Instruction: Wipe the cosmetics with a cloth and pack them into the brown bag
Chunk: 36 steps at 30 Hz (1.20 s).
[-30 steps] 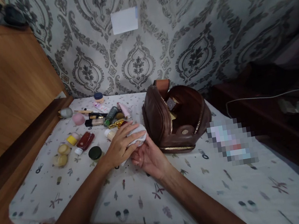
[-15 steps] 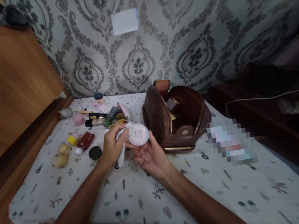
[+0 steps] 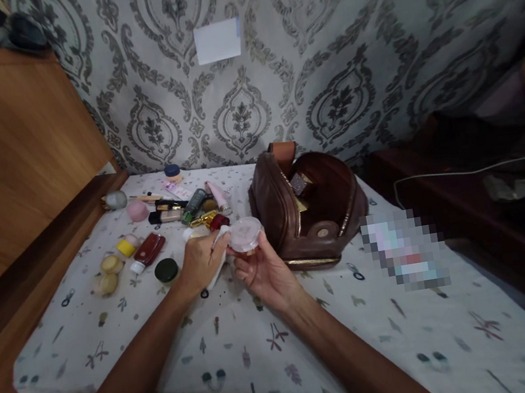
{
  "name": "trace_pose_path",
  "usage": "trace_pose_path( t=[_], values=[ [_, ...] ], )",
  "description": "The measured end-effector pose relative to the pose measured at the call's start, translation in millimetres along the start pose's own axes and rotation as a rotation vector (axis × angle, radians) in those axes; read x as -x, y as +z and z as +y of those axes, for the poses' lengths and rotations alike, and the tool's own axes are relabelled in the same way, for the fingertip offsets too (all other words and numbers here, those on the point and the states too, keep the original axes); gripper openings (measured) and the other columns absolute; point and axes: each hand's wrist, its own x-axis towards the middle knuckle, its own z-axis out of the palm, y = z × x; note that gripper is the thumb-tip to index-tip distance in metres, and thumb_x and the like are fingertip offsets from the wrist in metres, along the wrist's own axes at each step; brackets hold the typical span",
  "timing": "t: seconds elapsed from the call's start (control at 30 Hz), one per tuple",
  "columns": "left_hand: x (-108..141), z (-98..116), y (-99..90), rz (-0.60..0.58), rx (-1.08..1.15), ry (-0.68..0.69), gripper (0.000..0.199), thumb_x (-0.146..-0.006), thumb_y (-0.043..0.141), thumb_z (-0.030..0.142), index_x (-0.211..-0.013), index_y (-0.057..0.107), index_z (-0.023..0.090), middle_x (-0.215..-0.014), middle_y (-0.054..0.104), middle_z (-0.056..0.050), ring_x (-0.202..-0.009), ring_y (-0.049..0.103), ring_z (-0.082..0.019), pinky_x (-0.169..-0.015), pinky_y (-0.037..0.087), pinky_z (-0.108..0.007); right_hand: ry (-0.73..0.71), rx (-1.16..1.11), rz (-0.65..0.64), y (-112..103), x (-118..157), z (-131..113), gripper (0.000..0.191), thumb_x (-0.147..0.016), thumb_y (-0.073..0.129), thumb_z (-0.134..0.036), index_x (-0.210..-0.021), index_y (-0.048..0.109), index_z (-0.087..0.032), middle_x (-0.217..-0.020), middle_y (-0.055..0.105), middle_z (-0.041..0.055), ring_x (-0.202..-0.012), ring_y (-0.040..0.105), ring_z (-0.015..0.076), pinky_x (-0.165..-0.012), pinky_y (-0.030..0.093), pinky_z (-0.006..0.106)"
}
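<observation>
My right hand [image 3: 270,278] grips a round, clear-lidded compact [image 3: 245,234] by its edge, tilted above the table. In my left hand [image 3: 200,259] is a folded white wipe [image 3: 220,259], pinched near the compact's left rim. Just to the right stands a brown leather bag [image 3: 274,208], unzipped, with a small patterned box [image 3: 301,184] inside. Behind my left hand lie a dark red item [image 3: 219,221] and a gold tube [image 3: 204,219]. A dark-lidded jar [image 3: 166,269] stands left of that hand.
Cosmetics spread over the left of the table: a red-brown bottle [image 3: 150,247], small yellow jars [image 3: 111,263], a pink jar [image 3: 137,209], a green bottle [image 3: 195,204] and a pink tube [image 3: 217,195]. A blurred-out packet [image 3: 404,250] lies right of the bag. Patterned wallpaper [image 3: 244,113] rises behind.
The compact has tilted, its top now seen at a flatter angle. My left hand and wipe have shifted slightly away from its face, uncovering the dark red item behind.
</observation>
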Motion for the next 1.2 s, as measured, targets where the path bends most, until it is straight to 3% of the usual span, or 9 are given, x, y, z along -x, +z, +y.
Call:
trace_pose_path(
  t=[0.17, 0.3, 0.37, 0.5, 0.63, 0.8, 0.97, 1.1, 1.2],
  values=[
    [3.2, 8.8, -3.3, -0.087, 0.09, 0.108, 0.057, -0.095, 0.043, 0.054, -0.05, 0.051, 0.02, -0.049, 0.051, 0.0, -0.05, 0.046, -0.013, -0.057, 0.035, -0.028, -0.159, 0.216, 0.164, -7.1, -4.6, 8.2, 0.06, -0.064, 0.084, -0.061, -0.101, 0.051, -0.027, -0.079, 0.062, -0.0073, -0.046, 0.041, 0.0053, -0.044, 0.036, 0.018],
    [7.0, 20.6, -3.8, -0.165, 0.226, 0.065, 0.064, -0.101, 0.032, 0.052, -0.051, 0.055, 0.019, -0.047, 0.054, -0.001, -0.045, 0.049, -0.011, -0.051, 0.037, -0.025, -0.252, 0.434, 0.234, -13.7, -8.9, 17.0, 0.071, -0.062, 0.081, -0.066, -0.11, 0.044, -0.029, -0.075, 0.058, -0.009, -0.044, 0.04, 0.0056, -0.039, 0.034, 0.018],
    [7.8, 23.3, -3.4, -0.131, 0.322, -0.027, 0.062, -0.099, 0.035, 0.054, -0.053, 0.055, 0.019, -0.046, 0.054, 0.0, -0.043, 0.047, -0.011, -0.046, 0.036, -0.024, -0.244, 0.564, 0.211, -16.1, -10.0, 18.8, 0.076, -0.063, 0.078, -0.068, -0.115, 0.042, -0.027, -0.066, 0.056, -0.0095, -0.042, 0.039, 0.0069, -0.037, 0.033, 0.019],
    [4.3, 20.9, -3.7, 0.085, 0.437, -0.169, 0.058, -0.091, 0.047, 0.063, -0.052, 0.046, 0.02, -0.046, 0.046, 0.003, -0.043, 0.039, -0.01, -0.043, 0.031, -0.024, -0.182, 0.713, 0.082, -17.7, -7.7, 17.6, 0.078, -0.065, 0.078, -0.067, -0.122, 0.043, -0.025, -0.063, 0.055, -0.0085, -0.044, 0.04, 0.0079, -0.037, 0.032, 0.018],
    [-2.5, 14.9, -7.7, 0.211, 0.365, -0.225, 0.053, -0.088, 0.054, 0.06, -0.054, 0.044, 0.02, -0.053, 0.042, 0.004, -0.051, 0.037, -0.01, -0.049, 0.033, -0.024, -0.097, 0.657, -0.078, -15.4, -3.8, 17.0, 0.078, -0.065, 0.082, -0.061, -0.125, 0.047, -0.026, -0.072, 0.058, -0.0059, -0.05, 0.046, 0.0081, -0.041, 0.037, 0.018],
    [-7.2, 9.0, -14.1, 0.176, 0.354, -0.264, 0.046, -0.087, 0.054, 0.052, -0.057, 0.047, 0.019, -0.053, 0.041, 0.004, -0.052, 0.036, -0.011, -0.049, 0.031, -0.024, -0.038, 0.465, -0.181, -8.5, -0.7, 17.3, 0.067, -0.067, 0.083, -0.057, -0.119, 0.053, -0.027, -0.076, 0.058, -0.0053, -0.053, 0.051, 0.0084, -0.047, 0.046, 0.02],
    [-8.2, 7.0, -17.1, 0.091, 0.329, -0.336, 0.046, -0.084, 0.058, 0.054, -0.056, 0.051, 0.018, -0.053, 0.047, 0.004, -0.052, 0.041, -0.011, -0.05, 0.034, -0.023, -0.127, 0.374, -0.159, 0.7, 4.0, 11.1, 0.079, -0.063, 0.089, -0.047, -0.129, 0.049, -0.031, -0.087, 0.064, -0.0038, -0.062, 0.057, 0.0097, -0.054, 0.051, 0.02],
    [-7.6, 7.6, -15.6, 0.028, 0.511, -0.44, 0.046, -0.075, 0.067, 0.061, -0.062, 0.06, 0.017, -0.055, 0.058, 0.002, -0.052, 0.049, -0.014, -0.051, 0.04, -0.024, -0.155, 0.399, -0.151, 12.2, 10.2, -0.1, 0.08, -0.061, 0.091, -0.036, -0.129, 0.049, -0.032, -0.093, 0.065, -0.0033, -0.069, 0.062, 0.0105, -0.059, 0.055, 0.021],
    [-6.2, 8.5, -13.1, 0.052, 0.656, -0.551, 0.048, -0.066, 0.074, 0.063, -0.064, 0.064, 0.016, -0.052, 0.059, 0.002, -0.05, 0.052, -0.015, -0.05, 0.043, -0.025, -0.175, 0.414, -0.187, 24.3, 17.0, -19.1, 0.074, -0.061, 0.09, -0.032, -0.123, 0.049, -0.031, -0.096, 0.064, -0.0034, -0.069, 0.064, 0.0111, -0.061, 0.058, 0.024]
  ],
)
